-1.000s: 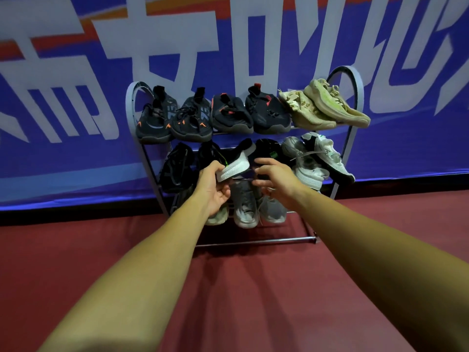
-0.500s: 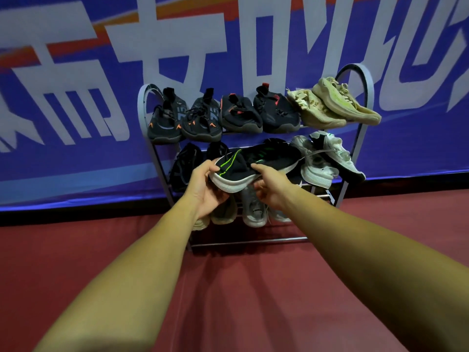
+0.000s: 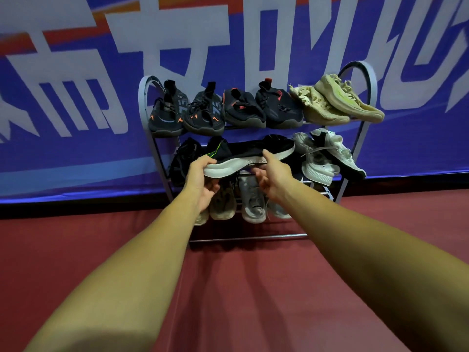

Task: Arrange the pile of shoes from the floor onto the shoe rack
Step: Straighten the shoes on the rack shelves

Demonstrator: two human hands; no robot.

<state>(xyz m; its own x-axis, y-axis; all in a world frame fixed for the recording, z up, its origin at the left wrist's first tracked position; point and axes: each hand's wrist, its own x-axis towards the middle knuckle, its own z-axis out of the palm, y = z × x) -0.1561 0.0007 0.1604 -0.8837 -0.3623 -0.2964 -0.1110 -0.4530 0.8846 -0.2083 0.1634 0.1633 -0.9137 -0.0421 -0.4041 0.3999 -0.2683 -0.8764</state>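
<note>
Black white-soled sneaker (image 3: 251, 151) before shoe rack (image 3: 366, 80) middle tier, long axis crosswise; left hand (image 3: 203, 180) grips its left end, right hand (image 3: 277, 175) pinches midsole

Single head-worn wide-angle view, forward and slightly down, near the shoe rack (image 3: 248, 238)

Before me, a blue banner (image 3: 76, 153) with large white characters and an orange stripe hangs above a red floor (image 3: 241, 301).
</note>
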